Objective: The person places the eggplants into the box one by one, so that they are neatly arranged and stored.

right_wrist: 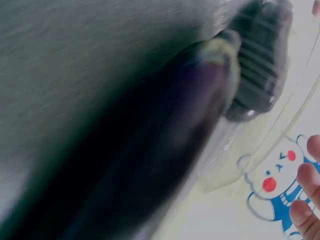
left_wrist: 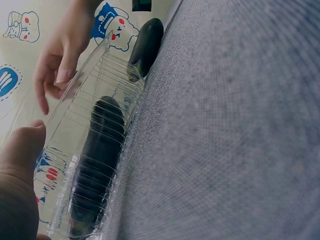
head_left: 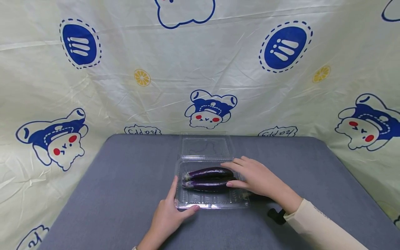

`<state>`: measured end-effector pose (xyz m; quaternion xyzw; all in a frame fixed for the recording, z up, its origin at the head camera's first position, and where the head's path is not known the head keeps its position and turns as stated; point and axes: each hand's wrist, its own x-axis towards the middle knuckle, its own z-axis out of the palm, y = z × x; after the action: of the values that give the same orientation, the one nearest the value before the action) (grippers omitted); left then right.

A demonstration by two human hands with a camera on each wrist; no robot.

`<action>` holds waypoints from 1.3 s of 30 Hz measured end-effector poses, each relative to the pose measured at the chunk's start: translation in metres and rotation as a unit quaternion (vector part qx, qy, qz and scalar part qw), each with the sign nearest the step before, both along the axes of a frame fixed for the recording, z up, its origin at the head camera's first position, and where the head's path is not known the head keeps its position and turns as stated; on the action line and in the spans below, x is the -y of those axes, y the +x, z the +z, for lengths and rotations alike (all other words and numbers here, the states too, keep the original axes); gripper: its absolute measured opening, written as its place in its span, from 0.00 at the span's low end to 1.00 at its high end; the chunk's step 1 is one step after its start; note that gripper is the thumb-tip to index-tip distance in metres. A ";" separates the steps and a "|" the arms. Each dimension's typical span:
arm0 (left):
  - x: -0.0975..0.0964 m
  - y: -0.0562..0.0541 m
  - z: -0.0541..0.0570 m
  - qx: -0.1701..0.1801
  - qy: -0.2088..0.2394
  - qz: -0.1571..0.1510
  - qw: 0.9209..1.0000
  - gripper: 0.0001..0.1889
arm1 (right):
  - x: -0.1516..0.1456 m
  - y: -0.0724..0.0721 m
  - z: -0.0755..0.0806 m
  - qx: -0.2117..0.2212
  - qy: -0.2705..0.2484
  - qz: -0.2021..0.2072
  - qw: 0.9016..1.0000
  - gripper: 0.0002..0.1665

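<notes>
Two glossy dark purple eggplants [head_left: 208, 184] lie side by side in a clear plastic clamshell container [head_left: 215, 205], its lid [head_left: 204, 146] folded back. My left hand [head_left: 167, 215] rests at the container's near left corner, thumb along the front rim and index finger along the left side. Over the right ends of the eggplants hovers my right hand [head_left: 254, 175], fingers spread and loosely bent. The left wrist view shows the right fingertips [left_wrist: 64, 75] holding nothing. Another eggplant [left_wrist: 146, 47] lies outside the container on its right, mostly hidden by the right forearm in the head view.
A grey cloth-covered table [head_left: 125, 180] lies under everything. Behind it hangs a pale curtain [head_left: 175, 69] with cartoon prints. A small black object [head_left: 276, 216] sits at the right wrist.
</notes>
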<state>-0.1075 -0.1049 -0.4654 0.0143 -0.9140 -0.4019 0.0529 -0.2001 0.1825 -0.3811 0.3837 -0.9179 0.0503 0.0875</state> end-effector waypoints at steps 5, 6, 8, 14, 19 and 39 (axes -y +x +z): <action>0.000 0.001 0.000 0.000 0.004 0.002 1.000 0.62 | -0.018 0.002 -0.006 0.008 -0.016 -0.013 1.000 0.36; -0.001 0.001 -0.001 0.001 0.005 0.001 1.000 0.62 | -0.022 0.002 -0.008 0.011 -0.019 -0.017 1.000 0.36; -0.001 0.001 -0.001 0.000 0.004 -0.001 1.000 0.62 | -0.029 0.003 -0.011 0.017 -0.021 -0.027 0.999 0.36; -0.001 0.000 -0.001 -0.001 0.006 -0.006 1.000 0.62 | -0.049 0.007 -0.017 0.022 -0.018 -0.047 0.998 0.36; -0.002 0.000 0.000 0.000 0.007 -0.007 1.000 0.62 | -0.064 0.009 -0.024 0.015 -0.019 -0.049 0.999 0.36; 0.000 0.001 0.000 -0.002 0.001 0.000 1.000 0.63 | -0.094 0.016 -0.042 0.090 0.022 -0.073 0.993 0.37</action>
<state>-0.1062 -0.1050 -0.4655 0.0135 -0.9136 -0.4027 0.0548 -0.1842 0.2761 -0.4231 0.3118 -0.9484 0.0574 -0.0002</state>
